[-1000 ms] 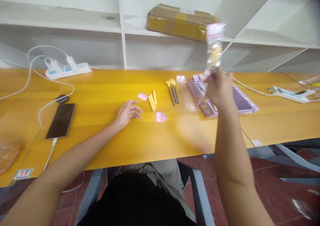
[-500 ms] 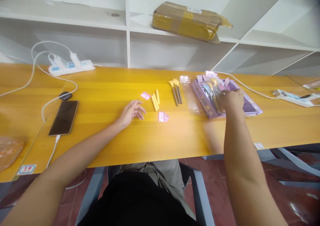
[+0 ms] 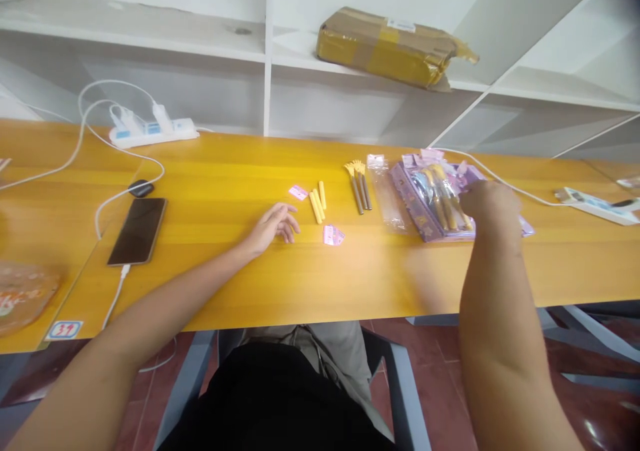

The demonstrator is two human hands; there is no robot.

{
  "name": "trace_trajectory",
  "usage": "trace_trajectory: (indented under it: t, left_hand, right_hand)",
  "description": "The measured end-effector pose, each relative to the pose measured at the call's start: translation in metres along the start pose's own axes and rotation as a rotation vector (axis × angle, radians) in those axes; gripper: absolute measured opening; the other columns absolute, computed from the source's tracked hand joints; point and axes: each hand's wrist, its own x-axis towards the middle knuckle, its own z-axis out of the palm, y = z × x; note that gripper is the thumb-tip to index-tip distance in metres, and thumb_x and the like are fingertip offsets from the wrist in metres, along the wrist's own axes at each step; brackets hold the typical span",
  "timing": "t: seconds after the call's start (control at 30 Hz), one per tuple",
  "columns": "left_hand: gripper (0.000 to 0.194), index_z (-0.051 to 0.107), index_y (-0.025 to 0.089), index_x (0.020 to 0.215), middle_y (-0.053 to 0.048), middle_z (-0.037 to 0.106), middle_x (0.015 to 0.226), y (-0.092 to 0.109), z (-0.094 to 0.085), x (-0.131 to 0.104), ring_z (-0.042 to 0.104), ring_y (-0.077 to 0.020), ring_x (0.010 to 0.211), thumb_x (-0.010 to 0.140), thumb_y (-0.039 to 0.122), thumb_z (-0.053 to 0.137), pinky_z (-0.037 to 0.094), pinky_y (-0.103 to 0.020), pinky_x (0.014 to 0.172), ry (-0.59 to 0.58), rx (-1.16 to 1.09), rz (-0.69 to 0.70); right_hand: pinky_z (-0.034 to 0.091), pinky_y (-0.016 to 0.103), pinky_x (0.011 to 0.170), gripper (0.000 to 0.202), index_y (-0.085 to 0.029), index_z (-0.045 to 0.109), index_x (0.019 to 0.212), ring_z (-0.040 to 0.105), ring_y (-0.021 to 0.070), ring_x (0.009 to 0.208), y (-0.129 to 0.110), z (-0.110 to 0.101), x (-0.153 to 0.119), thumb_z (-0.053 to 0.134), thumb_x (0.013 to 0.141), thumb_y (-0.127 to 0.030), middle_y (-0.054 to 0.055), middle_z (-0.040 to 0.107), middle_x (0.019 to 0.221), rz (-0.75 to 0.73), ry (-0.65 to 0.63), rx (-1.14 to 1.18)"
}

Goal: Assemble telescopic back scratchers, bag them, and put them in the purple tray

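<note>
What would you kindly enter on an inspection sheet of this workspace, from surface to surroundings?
Surface: yellow-brown table; spills, nothing seen.
Job's things: purple box holding bagged items; clear bag beside it; yellow-headed tools, yellow sticks and pink cards further left.
Clutter: dark phone, small black object, orange packet.
Left hand: open, holding nothing, near the sticks.
Right hand: at the box; fingertips hidden, grip unclear.
Cables: white charging cable in the phone; others loop by the left power strip.
Surroundings: white shelves bearing a torn, taped carton; grey chair.
</note>
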Motion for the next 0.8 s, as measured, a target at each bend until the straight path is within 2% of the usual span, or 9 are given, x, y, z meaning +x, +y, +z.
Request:
trace_trajectory:
  t: [0.03,0.1,0.17,0.27,0.37,0.47,0.57,0.7,0.8]
  left_hand:
    - [0.059,0.058,0.018,0.117,-0.005,0.076,0.081,0.0,0.0,0.0,0.071,-0.0176,0.057,0.098,0.074,0.065,0.051,-0.027,0.052,-0.001,0.001,0.002]
    - [0.061,0.059,0.018,0.117,-0.004,0.075,0.079,0.0,0.0,0.0,0.07,-0.0172,0.056,0.096,0.075,0.066,0.05,-0.026,0.051,0.001,0.005,0.005]
    - [0.06,0.059,0.018,0.116,-0.003,0.074,0.077,0.0,-0.001,0.0,0.069,-0.0165,0.055,0.096,0.074,0.066,0.049,-0.026,0.05,0.005,0.016,0.005]
    - [0.052,0.06,0.019,0.115,-0.002,0.073,0.078,0.001,0.0,-0.001,0.068,-0.0149,0.055,0.098,0.068,0.067,0.049,-0.025,0.051,0.012,0.05,0.012]
    - [0.042,0.06,0.019,0.115,0.001,0.071,0.078,0.003,0.0,-0.001,0.067,-0.0129,0.055,0.096,0.054,0.073,0.049,-0.024,0.052,0.025,0.111,0.025]
    - [0.036,0.06,0.02,0.115,0.005,0.065,0.078,0.004,0.001,-0.001,0.065,-0.0107,0.054,0.09,0.039,0.078,0.047,-0.023,0.052,0.034,0.173,0.034]
    - [0.032,0.06,0.021,0.114,0.007,0.063,0.078,0.004,0.002,-0.001,0.064,-0.0096,0.055,0.088,0.031,0.076,0.046,-0.023,0.053,0.03,0.209,0.035]
    - [0.03,0.06,0.021,0.116,0.006,0.064,0.079,0.005,0.002,-0.001,0.065,-0.0102,0.057,0.09,0.028,0.073,0.047,-0.024,0.056,0.013,0.225,0.028]
    - [0.029,0.061,0.021,0.116,0.006,0.064,0.078,0.006,0.003,-0.001,0.064,-0.0105,0.057,0.09,0.027,0.072,0.047,-0.024,0.056,0.011,0.227,0.019]
  right_hand:
    - [0.039,0.04,0.069,0.03,-0.009,0.088,0.113,0.063,0.0249,0.076,-0.008,-0.007,-0.001,0.066,0.093,-0.015,0.028,0.078,0.104,0.054,-0.034,0.023]
    - [0.041,0.04,0.075,0.036,-0.009,0.084,0.125,0.068,0.0273,0.09,-0.029,-0.025,-0.007,0.063,0.096,-0.014,0.028,0.078,0.117,0.077,-0.023,0.146]
    - [0.043,0.038,0.079,0.033,-0.011,0.083,0.121,0.07,0.0273,0.095,-0.059,-0.041,-0.021,0.059,0.099,-0.017,0.024,0.08,0.113,-0.025,0.013,0.299]
    - [0.046,0.034,0.078,0.031,-0.014,0.082,0.105,0.071,0.027,0.089,-0.115,-0.06,-0.051,0.054,0.104,-0.028,0.019,0.081,0.1,-0.223,-0.073,0.441]
    - [0.05,0.033,0.083,0.037,-0.016,0.078,0.104,0.074,0.0283,0.097,-0.173,-0.065,-0.084,0.051,0.109,-0.04,0.019,0.081,0.106,-0.328,-0.251,0.46]
    - [0.052,0.034,0.092,0.044,-0.015,0.074,0.113,0.076,0.0293,0.109,-0.217,-0.058,-0.108,0.048,0.112,-0.05,0.02,0.079,0.12,-0.361,-0.329,0.476]
    - [0.055,0.037,0.096,0.047,-0.014,0.069,0.122,0.076,0.0325,0.113,-0.236,-0.046,-0.121,0.052,0.109,-0.055,0.021,0.076,0.126,-0.376,-0.338,0.462]
    - [0.055,0.037,0.097,0.034,-0.011,0.067,0.126,0.075,0.033,0.115,-0.233,-0.036,-0.125,0.052,0.107,-0.034,0.024,0.075,0.128,-0.389,-0.353,0.401]
    - [0.056,0.038,0.099,0.033,-0.007,0.063,0.13,0.075,0.0346,0.116,-0.227,-0.035,-0.124,0.047,0.107,-0.023,0.028,0.074,0.126,-0.356,-0.358,0.379]
